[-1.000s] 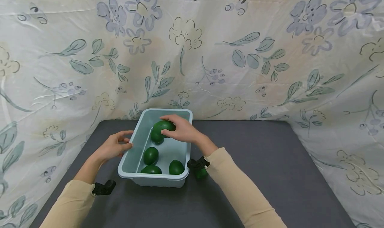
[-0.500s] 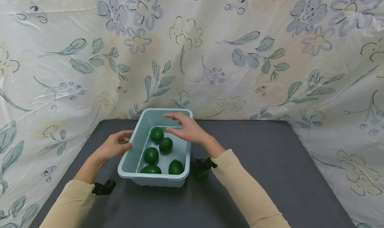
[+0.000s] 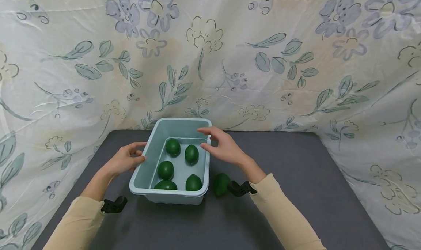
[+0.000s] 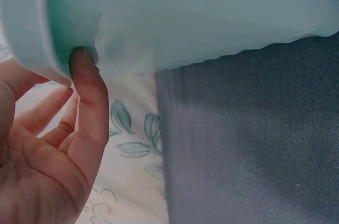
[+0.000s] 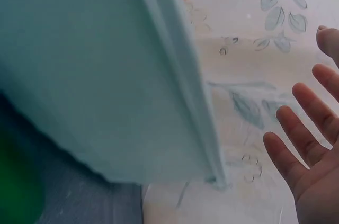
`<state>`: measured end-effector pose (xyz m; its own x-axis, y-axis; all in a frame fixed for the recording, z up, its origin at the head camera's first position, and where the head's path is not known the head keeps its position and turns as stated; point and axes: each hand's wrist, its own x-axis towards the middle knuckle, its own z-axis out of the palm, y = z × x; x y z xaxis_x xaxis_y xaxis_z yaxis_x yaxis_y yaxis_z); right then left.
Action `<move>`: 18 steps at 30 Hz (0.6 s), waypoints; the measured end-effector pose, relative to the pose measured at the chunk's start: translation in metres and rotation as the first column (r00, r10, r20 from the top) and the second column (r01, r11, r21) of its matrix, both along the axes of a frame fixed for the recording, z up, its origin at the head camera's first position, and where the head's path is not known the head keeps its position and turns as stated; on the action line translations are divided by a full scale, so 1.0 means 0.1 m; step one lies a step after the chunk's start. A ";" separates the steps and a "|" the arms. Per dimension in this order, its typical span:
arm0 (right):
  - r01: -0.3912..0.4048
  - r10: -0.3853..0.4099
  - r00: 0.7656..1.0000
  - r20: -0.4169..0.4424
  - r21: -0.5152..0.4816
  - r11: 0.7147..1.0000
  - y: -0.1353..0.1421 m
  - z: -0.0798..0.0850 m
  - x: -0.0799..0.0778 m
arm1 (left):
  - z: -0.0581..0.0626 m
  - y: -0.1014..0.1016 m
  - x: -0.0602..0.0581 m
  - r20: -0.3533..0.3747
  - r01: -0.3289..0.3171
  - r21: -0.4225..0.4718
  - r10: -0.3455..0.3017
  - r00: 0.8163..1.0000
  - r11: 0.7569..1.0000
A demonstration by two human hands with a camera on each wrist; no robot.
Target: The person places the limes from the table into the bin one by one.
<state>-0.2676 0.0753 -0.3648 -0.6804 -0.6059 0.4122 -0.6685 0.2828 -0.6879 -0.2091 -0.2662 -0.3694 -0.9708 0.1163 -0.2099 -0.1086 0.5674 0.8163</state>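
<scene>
A pale blue plastic tub (image 3: pixel 169 197) stands on the dark table, with several smooth, dark green, egg-shaped fruits like avocados inside. My left hand (image 3: pixel 123 160) holds the tub's left rim; in the left wrist view a fingertip (image 4: pixel 85 68) presses the wall just under the lip. Over the right rim, my right hand (image 3: pixel 222 146) is spread and holds nothing. Nearest to it inside the tub is the back right green fruit (image 3: pixel 191 154). Another green fruit (image 3: pixel 221 185) lies on the table just right of the tub, partly behind the right wrist's black band.
The dark grey table (image 3: pixel 279 191) extends to the right of the tub. A floral cloth (image 3: pixel 230 60) hangs behind the table and along both sides. Each wrist wears a black band, the left band (image 3: pixel 114 205) low beside the tub.
The right hand let go of a green fruit inside the tub and drew back rightward to the rim. That fruit rolled to the right and back. The left hand stayed put.
</scene>
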 end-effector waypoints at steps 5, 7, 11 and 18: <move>0.021 -0.022 0.999 0.029 0.014 1.000 0.18 -0.17 -0.03 | 0.02 0.03 -0.02 0.005 -0.012 -0.005 0.012 1.000 1.000; 0.026 -0.027 0.999 0.044 0.025 0.999 0.24 -0.24 -0.04 | 0.02 0.04 -0.02 0.007 -0.017 -0.009 0.017 1.000 1.000; 0.003 -0.006 0.997 0.081 0.028 1.000 0.36 -0.39 -0.07 | 0.02 0.06 -0.03 0.011 -0.026 -0.010 0.026 1.000 1.000; -0.024 0.013 0.994 0.111 0.102 0.995 0.54 -0.64 -0.06 | 0.02 0.09 -0.05 0.012 -0.034 -0.003 0.034 0.999 0.999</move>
